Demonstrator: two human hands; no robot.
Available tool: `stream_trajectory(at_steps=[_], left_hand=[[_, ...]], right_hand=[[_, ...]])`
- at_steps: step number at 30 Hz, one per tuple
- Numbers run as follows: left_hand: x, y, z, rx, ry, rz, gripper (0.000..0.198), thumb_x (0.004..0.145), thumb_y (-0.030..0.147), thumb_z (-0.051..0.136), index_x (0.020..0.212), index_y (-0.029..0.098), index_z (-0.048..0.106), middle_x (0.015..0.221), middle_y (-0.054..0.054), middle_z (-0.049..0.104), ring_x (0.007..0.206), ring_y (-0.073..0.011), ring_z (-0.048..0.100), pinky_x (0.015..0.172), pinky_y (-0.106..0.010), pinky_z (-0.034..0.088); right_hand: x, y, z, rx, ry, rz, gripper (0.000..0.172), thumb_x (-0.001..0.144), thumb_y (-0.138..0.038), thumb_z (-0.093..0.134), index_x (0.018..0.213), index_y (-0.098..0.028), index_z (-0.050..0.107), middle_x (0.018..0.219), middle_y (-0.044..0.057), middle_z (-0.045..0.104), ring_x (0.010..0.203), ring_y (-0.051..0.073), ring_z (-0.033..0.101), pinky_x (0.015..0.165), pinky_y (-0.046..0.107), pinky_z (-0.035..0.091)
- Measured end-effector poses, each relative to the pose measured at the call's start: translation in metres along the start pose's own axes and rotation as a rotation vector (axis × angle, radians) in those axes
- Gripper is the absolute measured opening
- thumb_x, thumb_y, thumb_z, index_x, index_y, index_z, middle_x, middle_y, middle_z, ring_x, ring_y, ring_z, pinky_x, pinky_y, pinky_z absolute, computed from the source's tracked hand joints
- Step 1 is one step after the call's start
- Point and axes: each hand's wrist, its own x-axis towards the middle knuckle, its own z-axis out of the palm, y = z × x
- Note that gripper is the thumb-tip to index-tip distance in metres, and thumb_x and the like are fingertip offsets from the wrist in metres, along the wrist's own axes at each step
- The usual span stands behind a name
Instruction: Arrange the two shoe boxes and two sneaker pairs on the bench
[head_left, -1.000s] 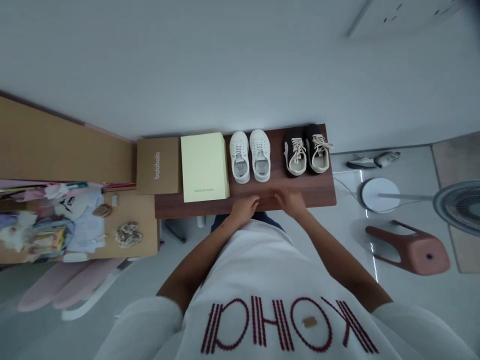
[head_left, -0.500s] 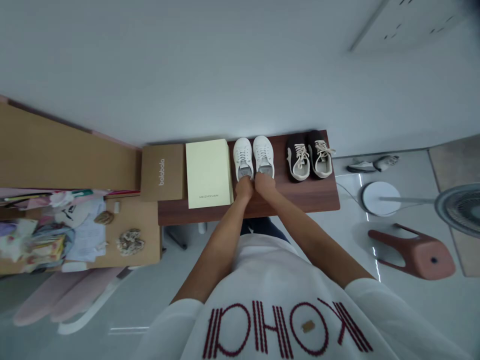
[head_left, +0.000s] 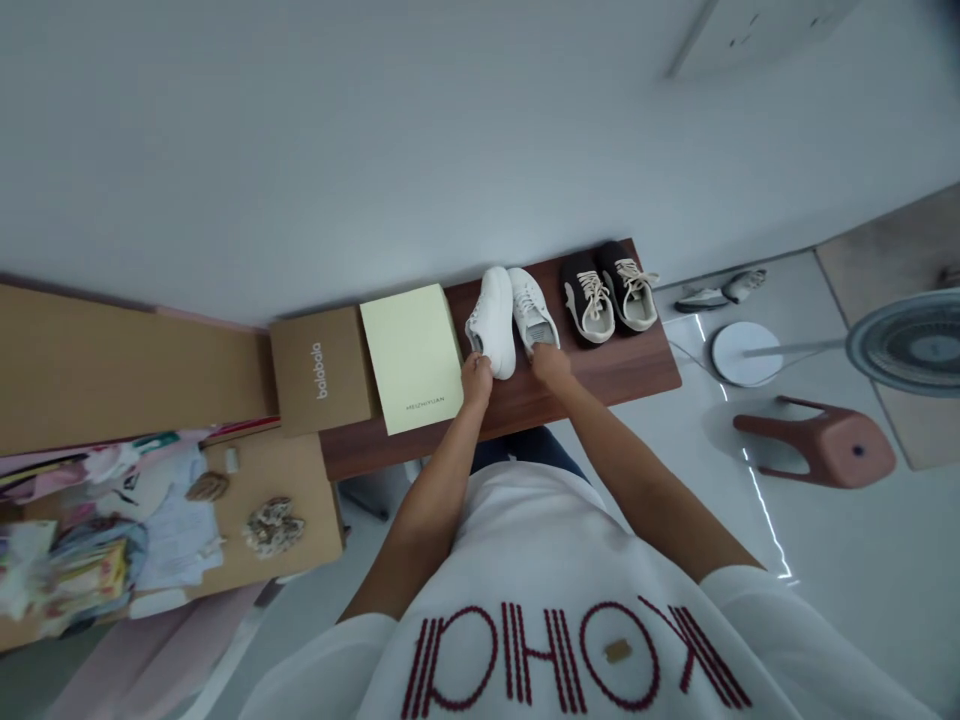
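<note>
A pair of white sneakers stands on a dark wooden table. My left hand grips the heel of the left white sneaker, which is tipped onto its side. My right hand holds the heel of the right white sneaker, which stays upright. To their right, a pair of dark sneakers with cream laces stands untouched. A pale yellow box lies just left of my left hand.
A brown cardboard box printed "balabala" sits beside the yellow box. A lighter desk with papers and clutter stands at the left. On the floor at the right are a red-brown stool, a fan with a round white base, and loose shoes.
Both hands moved from the table's front edge up to the white sneakers and took hold of their heels. The left sneaker has tipped over sideways. The view tilted a little.
</note>
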Motion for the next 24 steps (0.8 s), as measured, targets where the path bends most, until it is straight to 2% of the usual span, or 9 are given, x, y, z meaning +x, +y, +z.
stream_trajectory(at_steps=[3,4,7,9,11,13,18,21,24], left_hand=[[0.004,0.007,-0.003,-0.163,0.042,-0.019,0.028,0.085,0.019,0.057,0.065,0.023,0.039,0.065,0.004,0.040,0.062,-0.0119,0.047,0.056,-0.021,0.036],[0.006,0.010,-0.001,-0.226,0.032,-0.062,0.029,0.085,0.020,0.057,0.065,0.023,0.037,0.064,0.005,0.039,0.059,-0.0109,0.043,0.054,-0.020,0.034],[0.015,0.016,0.007,-0.388,-0.071,-0.306,0.022,0.088,0.025,0.053,0.070,0.023,0.041,0.063,0.005,0.042,0.050,-0.0089,0.038,0.050,-0.020,0.033],[0.020,0.016,0.013,-0.370,-0.135,-0.451,0.016,0.089,0.029,0.054,0.076,0.022,0.047,0.064,0.005,0.046,0.048,-0.0087,0.041,0.050,-0.020,0.035],[0.024,0.013,0.017,-0.252,-0.157,-0.495,0.011,0.090,0.031,0.058,0.085,0.022,0.053,0.068,0.004,0.051,0.050,-0.0099,0.050,0.051,-0.020,0.040],[0.025,0.008,0.020,-0.130,-0.183,-0.454,0.010,0.092,0.033,0.060,0.094,0.024,0.058,0.075,0.002,0.058,0.056,-0.0123,0.060,0.055,-0.022,0.045],[0.031,0.005,0.028,0.101,-0.237,-0.269,0.033,0.094,0.051,0.067,0.110,0.022,0.066,0.097,-0.009,0.073,0.091,-0.0249,0.074,0.076,-0.034,0.057],[0.039,0.011,0.040,0.110,-0.190,-0.154,0.033,0.096,0.045,0.063,0.114,0.019,0.070,0.116,-0.014,0.077,0.116,-0.0301,0.071,0.097,-0.040,0.055],[0.042,0.017,0.055,0.039,-0.169,-0.096,0.027,0.098,0.037,0.059,0.114,0.018,0.071,0.128,-0.015,0.075,0.126,-0.0290,0.069,0.106,-0.038,0.051]], right_hand=[[0.000,0.033,-0.005,0.174,0.102,-0.001,0.023,0.102,-0.021,0.056,0.121,-0.016,0.068,0.114,0.014,0.077,0.108,0.025,0.074,0.098,0.037,0.056],[-0.003,0.047,-0.006,0.343,0.140,0.004,0.021,0.102,-0.025,0.057,0.119,-0.017,0.067,0.106,0.011,0.077,0.098,0.023,0.076,0.092,0.034,0.057],[-0.013,0.085,-0.001,0.804,0.118,0.133,0.016,0.103,-0.033,0.053,0.106,-0.020,0.062,0.081,0.002,0.072,0.070,0.017,0.072,0.069,0.027,0.055],[-0.018,0.100,0.008,0.876,0.094,0.220,0.015,0.103,-0.033,0.051,0.101,-0.021,0.060,0.074,0.000,0.068,0.061,0.016,0.068,0.059,0.024,0.050],[-0.019,0.106,0.020,0.860,0.095,0.250,0.018,0.101,-0.038,0.056,0.101,-0.021,0.061,0.077,0.002,0.070,0.058,0.015,0.066,0.056,0.025,0.049],[-0.016,0.106,0.030,0.819,0.113,0.254,0.027,0.096,-0.046,0.066,0.103,-0.020,0.064,0.086,0.005,0.075,0.064,0.018,0.070,0.061,0.028,0.054],[0.000,0.103,0.036,0.666,0.203,0.239,0.041,0.088,-0.053,0.075,0.109,-0.018,0.074,0.107,0.011,0.081,0.110,0.030,0.075,0.096,0.041,0.059],[0.006,0.104,0.029,0.598,0.164,0.222,0.038,0.093,-0.051,0.069,0.110,-0.017,0.074,0.115,0.014,0.081,0.121,0.031,0.073,0.105,0.042,0.056],[0.003,0.110,0.018,0.477,0.103,0.192,0.039,0.094,-0.052,0.068,0.111,-0.017,0.073,0.116,0.014,0.080,0.123,0.032,0.071,0.105,0.043,0.055]])
